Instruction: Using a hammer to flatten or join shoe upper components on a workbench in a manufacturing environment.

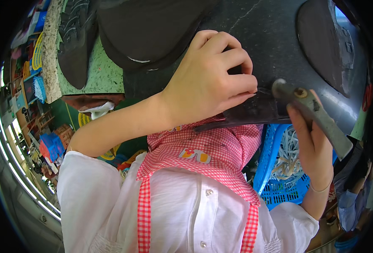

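Note:
A thin dark leather-like piece (262, 109) lies at the near edge of the black work surface (262, 25), part of it hanging over toward my apron. My left hand (213, 74) rests on it with curled fingers, thumb and fingertips pressed together at the piece. What lies under the palm is hidden. In my right hand (315, 145) is a hammer (321, 114), gripped by its handle. Its metal head has a round face and a flat wedge end. The round face hovers close to the piece, just right of my left fingertips, slightly blurred.
Large dark rounded pieces (148, 33) lie in a stack beyond my left hand. More dark pieces lie at the far left (74, 55) and right (323, 46). A blue plastic basket (268, 160) with pale strips stands below the table's right edge. Another person (348, 206) is at the right.

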The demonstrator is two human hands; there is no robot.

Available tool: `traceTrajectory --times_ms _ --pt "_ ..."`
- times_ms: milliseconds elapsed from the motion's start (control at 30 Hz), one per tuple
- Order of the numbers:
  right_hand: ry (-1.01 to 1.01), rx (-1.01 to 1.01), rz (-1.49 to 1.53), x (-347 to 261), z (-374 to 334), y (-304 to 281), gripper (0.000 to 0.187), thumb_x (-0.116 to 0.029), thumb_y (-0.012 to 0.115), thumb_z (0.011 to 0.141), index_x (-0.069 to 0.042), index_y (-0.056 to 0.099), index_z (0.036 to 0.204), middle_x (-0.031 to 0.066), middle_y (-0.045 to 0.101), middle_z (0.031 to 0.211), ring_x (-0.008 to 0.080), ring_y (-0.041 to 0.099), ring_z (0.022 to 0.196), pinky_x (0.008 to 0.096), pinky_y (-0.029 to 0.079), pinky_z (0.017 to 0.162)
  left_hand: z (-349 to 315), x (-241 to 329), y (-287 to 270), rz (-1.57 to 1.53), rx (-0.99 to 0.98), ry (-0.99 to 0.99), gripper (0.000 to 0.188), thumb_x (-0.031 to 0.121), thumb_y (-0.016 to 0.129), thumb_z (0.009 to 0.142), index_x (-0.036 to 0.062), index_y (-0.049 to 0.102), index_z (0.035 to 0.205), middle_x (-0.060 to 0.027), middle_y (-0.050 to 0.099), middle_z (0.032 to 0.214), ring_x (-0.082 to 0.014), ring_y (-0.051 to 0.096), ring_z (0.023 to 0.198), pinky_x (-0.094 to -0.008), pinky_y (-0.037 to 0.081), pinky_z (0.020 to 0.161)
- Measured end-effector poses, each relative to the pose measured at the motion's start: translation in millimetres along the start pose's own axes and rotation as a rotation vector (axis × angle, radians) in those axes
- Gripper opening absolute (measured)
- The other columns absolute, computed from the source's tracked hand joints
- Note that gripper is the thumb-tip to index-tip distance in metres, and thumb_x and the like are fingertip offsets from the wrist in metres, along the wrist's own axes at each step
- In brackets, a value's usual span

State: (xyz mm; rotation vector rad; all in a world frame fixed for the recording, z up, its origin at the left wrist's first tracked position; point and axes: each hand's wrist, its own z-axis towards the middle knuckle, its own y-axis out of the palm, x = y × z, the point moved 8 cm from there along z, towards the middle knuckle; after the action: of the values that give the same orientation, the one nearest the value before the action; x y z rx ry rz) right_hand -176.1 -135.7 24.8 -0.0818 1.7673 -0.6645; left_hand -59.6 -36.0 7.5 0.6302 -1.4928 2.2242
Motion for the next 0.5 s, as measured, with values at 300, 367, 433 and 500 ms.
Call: traceTrajectory --times_ms 300,367,433,500 --pt "-0.008 0.056 -0.123 -12 11 -3 0.011 -0.005 0.061 0.087 0.0 0.053 0.094 0.013 0.045 0.07 0.0334 0.049 0.056 0.0289 0.041 0.052 -1 7 6 0.096 -0.015 0.055 0.019 0.015 0.076 0.062 0.0183 0.066 0.079 0.0044 0.057 0.087 -0.0224 0.052 0.093 -0.0414 0.038 0.085" --pt "0.042 -0.067 -0.179 -9 9 6 0.018 -0.003 0.061 0.088 0.003 0.053 0.103 0.0116 0.051 0.076 0.0254 0.051 0.062 0.0267 0.042 0.055 -3 8 4 0.106 -0.011 0.066 0.02 0.015 0.076 0.062 0.0191 0.067 0.079 0.0042 0.057 0.088 -0.0226 0.052 0.093 -0.0412 0.037 0.085" --pt "0.132 -0.295 -0.301 0 3 20 0.036 -0.001 0.061 0.089 0.007 0.052 0.122 0.0089 0.064 0.087 0.0093 0.055 0.072 0.0224 0.045 0.063 1 -3 -10 0.063 0.04 -0.065 0.021 0.017 0.077 0.062 0.0195 0.067 0.081 0.0042 0.058 0.087 -0.0218 0.052 0.094 -0.0407 0.036 0.086" --pt "-0.208 -0.108 -0.352 -15 -4 16 0.036 -0.004 0.061 0.09 0.006 0.052 0.123 0.007 0.063 0.087 0.0094 0.055 0.076 0.0227 0.045 0.063 -3 -3 -9 0.046 0.041 -0.051 0.02 0.018 0.077 0.062 0.019 0.067 0.08 0.0047 0.058 0.086 -0.0213 0.052 0.094 -0.0406 0.036 0.086"
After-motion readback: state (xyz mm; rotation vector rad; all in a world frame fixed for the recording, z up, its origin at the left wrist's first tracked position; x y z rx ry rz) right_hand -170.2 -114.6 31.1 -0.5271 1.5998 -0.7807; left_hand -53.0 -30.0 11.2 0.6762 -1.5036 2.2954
